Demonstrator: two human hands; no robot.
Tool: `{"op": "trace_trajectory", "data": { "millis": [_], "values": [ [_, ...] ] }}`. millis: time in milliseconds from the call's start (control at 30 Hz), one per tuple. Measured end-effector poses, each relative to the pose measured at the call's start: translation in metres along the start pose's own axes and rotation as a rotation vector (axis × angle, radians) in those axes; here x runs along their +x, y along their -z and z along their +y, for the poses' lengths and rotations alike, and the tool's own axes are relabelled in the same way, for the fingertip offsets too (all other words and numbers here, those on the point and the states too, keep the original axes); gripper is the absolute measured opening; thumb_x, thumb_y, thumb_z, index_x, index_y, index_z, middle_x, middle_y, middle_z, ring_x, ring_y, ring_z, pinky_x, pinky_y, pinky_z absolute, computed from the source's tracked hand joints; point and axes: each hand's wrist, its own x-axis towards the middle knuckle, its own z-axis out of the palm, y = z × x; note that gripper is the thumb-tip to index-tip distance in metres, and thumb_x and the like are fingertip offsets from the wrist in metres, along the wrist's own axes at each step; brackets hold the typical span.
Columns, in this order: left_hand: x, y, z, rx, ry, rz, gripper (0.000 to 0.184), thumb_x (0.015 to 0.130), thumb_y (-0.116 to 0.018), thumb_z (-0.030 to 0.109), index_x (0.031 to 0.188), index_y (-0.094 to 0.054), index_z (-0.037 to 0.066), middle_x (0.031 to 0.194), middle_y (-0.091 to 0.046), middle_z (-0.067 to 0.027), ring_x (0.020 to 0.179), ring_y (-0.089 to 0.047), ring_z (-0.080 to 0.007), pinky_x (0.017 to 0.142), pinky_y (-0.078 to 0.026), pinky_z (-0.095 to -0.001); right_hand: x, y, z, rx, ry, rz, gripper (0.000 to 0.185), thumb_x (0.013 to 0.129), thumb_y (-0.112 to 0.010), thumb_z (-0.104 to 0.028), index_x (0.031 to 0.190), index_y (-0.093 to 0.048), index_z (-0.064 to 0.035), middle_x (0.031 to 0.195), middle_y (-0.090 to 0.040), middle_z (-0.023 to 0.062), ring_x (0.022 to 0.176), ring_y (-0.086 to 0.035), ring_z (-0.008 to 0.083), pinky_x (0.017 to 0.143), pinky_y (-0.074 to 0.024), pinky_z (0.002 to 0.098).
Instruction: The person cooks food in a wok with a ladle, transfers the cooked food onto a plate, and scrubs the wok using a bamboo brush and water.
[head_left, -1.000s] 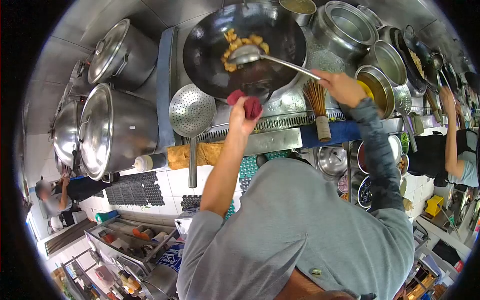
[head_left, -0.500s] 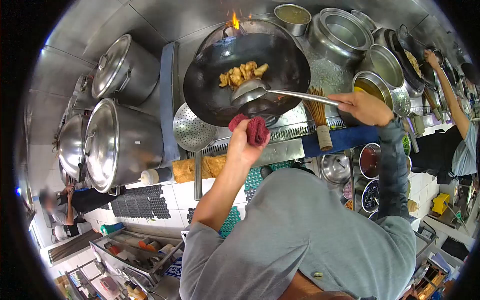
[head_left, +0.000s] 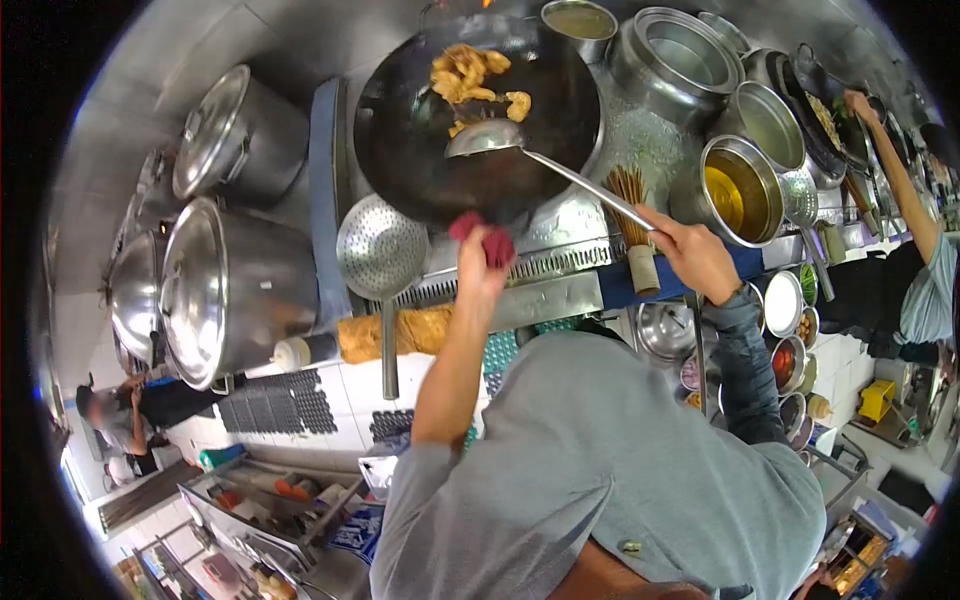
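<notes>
My left hand (head_left: 478, 272) is closed around a folded red cloth (head_left: 494, 246) at the near edge of a dark wok (head_left: 400, 140). Whether a wok handle lies under the cloth is hidden. Golden-brown food pieces (head_left: 462, 75) are in the far half of the wok, some blurred by motion. In my right hand (head_left: 695, 258) is the long handle of a metal ladle (head_left: 487, 138). Its bowl is over the wok's middle, just nearer to me than the food. A bamboo brush (head_left: 640, 262) lies just left of my right hand.
A perforated skimmer (head_left: 382, 248) rests left of the wok. Large lidded pots (head_left: 235, 290) stand farther left. To the right are a pot of yellow liquid (head_left: 727, 195) and several other pots. Another person's arm (head_left: 895, 165) reaches to a pan at far right.
The wok has shifted away from me and slightly left, with the food now at its far side. My right hand has come lower and left. The flame behind the wok shows less.
</notes>
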Motion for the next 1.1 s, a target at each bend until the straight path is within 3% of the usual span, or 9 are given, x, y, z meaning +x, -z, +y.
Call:
{"op": "trace_trajectory", "data": {
  "millis": [100,133,500,700,800,900,1000,1067,1100],
  "values": [
    [0.043,-0.024,0.021,0.104,-0.066,0.007,0.009,0.088,-0.055,0.022,0.096,-0.054,0.017,0.082,-0.060,-0.0041,0.072,-0.058,-0.0215,0.067,-0.048,-0.0437,-0.001,0.008,0.003,-0.054,-0.015,-0.054,0.038,0.092,-0.054,-0.026,0.130,-0.053,-0.0306,0.075,-0.062,0.0214,0.071,-0.061,0.0408,0.061,-0.0487,0.0491],
    [0.049,-0.030,0.027,0.075,-0.098,0.041,0.003,0.086,-0.054,0.017,0.089,-0.053,0.017,0.077,-0.059,-0.0039,0.067,-0.058,-0.0206,0.055,-0.045,-0.0393,-0.003,0.004,0.005,-0.063,-0.015,-0.052,0.038,0.092,-0.054,-0.026,0.130,-0.053,-0.0308,0.075,-0.062,0.0216,0.070,-0.061,0.0407,0.061,-0.0486,0.0491],
    [0.048,-0.043,0.051,0.158,0.045,0.059,0.018,0.087,-0.056,0.022,0.100,-0.054,0.010,0.087,-0.060,-0.0073,0.079,-0.059,-0.0259,0.074,-0.051,-0.0525,0.018,0.011,0.024,-0.087,0.051,-0.129,0.036,0.095,-0.052,-0.024,0.130,-0.054,-0.0268,0.087,-0.063,0.0229,0.079,-0.061,0.0411,0.067,-0.0474,0.0460],
    [-0.079,-0.094,0.045,0.072,0.169,0.150,0.014,0.093,-0.047,0.022,0.098,-0.055,0.011,0.088,-0.060,-0.0082,0.081,-0.056,-0.0246,0.070,-0.050,-0.0459,0.045,0.071,-0.003,-0.102,0.041,-0.338,0.036,0.093,-0.053,-0.023,0.129,-0.056,-0.0177,0.093,-0.063,0.0230,0.084,-0.061,0.0404,0.073,-0.0470,0.0426],
    [-0.068,-0.093,0.052,0.030,0.171,0.137,0.014,0.092,-0.049,0.021,0.097,-0.056,0.010,0.090,-0.063,-0.0089,0.079,-0.059,-0.0254,0.069,-0.050,-0.0474,0.063,0.062,-0.004,-0.156,0.129,-0.339,0.036,0.094,-0.052,-0.024,0.129,-0.055,-0.0181,0.095,-0.064,0.0224,0.088,-0.061,0.0401,0.077,-0.0480,0.0415],
    [-0.034,-0.051,0.030,0.040,0.070,0.085,0.008,0.086,-0.055,0.014,0.093,-0.053,0.009,0.087,-0.060,-0.0085,0.077,-0.058,-0.0247,0.065,-0.051,-0.0415,0.085,-0.008,0.028,-0.120,0.320,-0.038,0.037,0.095,-0.050,-0.028,0.132,-0.052,-0.0228,0.091,-0.065,0.0220,0.083,-0.063,0.0405,0.073,-0.0514,0.0467],
    [-0.024,0.033,-0.013,-0.014,0.031,-0.051,0.022,0.079,-0.062,0.009,0.098,-0.053,0.011,0.089,-0.061,-0.0085,0.083,-0.060,-0.0245,0.070,-0.049,-0.0433,0.056,-0.037,-0.014,-0.285,-0.096,-0.018,0.039,0.095,-0.049,-0.031,0.134,-0.048,-0.0294,0.083,-0.065,0.0200,0.072,-0.063,0.0411,0.063,-0.0513,0.0509],
    [-0.045,0.061,-0.032,0.027,0.038,-0.004,0.025,0.077,-0.062,0.008,0.099,-0.052,0.011,0.089,-0.061,-0.0086,0.083,-0.060,-0.0236,0.070,-0.048,-0.0445,0.019,-0.081,0.011,-0.077,-0.054,0.161,0.042,0.095,-0.051,-0.031,0.136,-0.045,-0.0349,0.075,-0.065,0.0180,0.066,-0.063,0.0411,0.055,-0.0504,0.0520],
    [-0.040,0.049,-0.027,0.010,0.025,0.027,0.021,0.077,-0.062,0.007,0.096,-0.053,0.010,0.086,-0.060,-0.0081,0.078,-0.060,-0.0231,0.066,-0.048,-0.0413,-0.002,-0.101,0.010,0.059,-0.105,0.161,0.041,0.094,-0.052,-0.025,0.135,-0.047,-0.0275,0.093,-0.064,0.0194,0.080,-0.062,0.0405,0.066,-0.0516,0.0459]
  ]
}}
